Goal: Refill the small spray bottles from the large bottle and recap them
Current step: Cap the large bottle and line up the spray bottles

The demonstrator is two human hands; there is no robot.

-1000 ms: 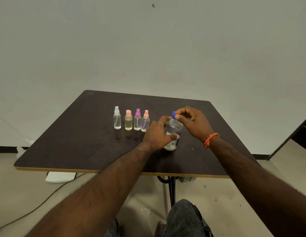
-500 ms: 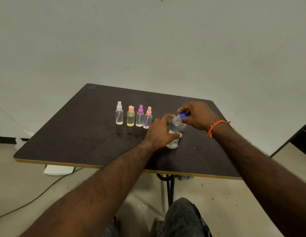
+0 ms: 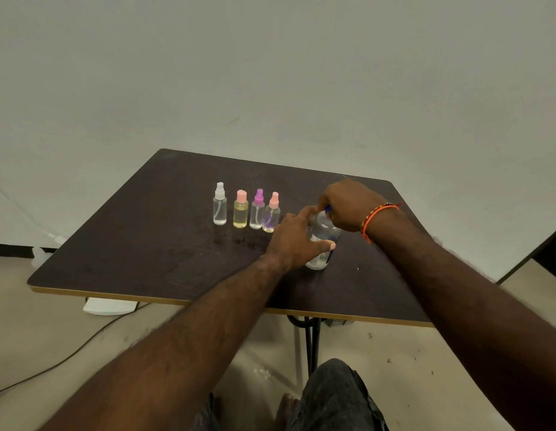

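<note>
While the left hand (image 3: 297, 241) wraps around the big bottle (image 3: 321, 241) of clear water, the right hand (image 3: 348, 206) pinches its blue cap (image 3: 328, 208). Four small spray bottles (image 3: 246, 209), still capped and partly full, stand left of both hands. Since a moment ago, the right hand has covered more of the cap.

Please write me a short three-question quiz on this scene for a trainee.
1. True or false: the left hand grips the body of the large bottle, which stands on the table.
2. How many small spray bottles stand in the row left of the large bottle? A) three B) four C) five
3. Fill in: the right hand covers the large bottle's ____ cap.

Key: 1 true; 2 B, from the white-capped bottle to the bottle nearest the left hand; 3 blue.
</note>
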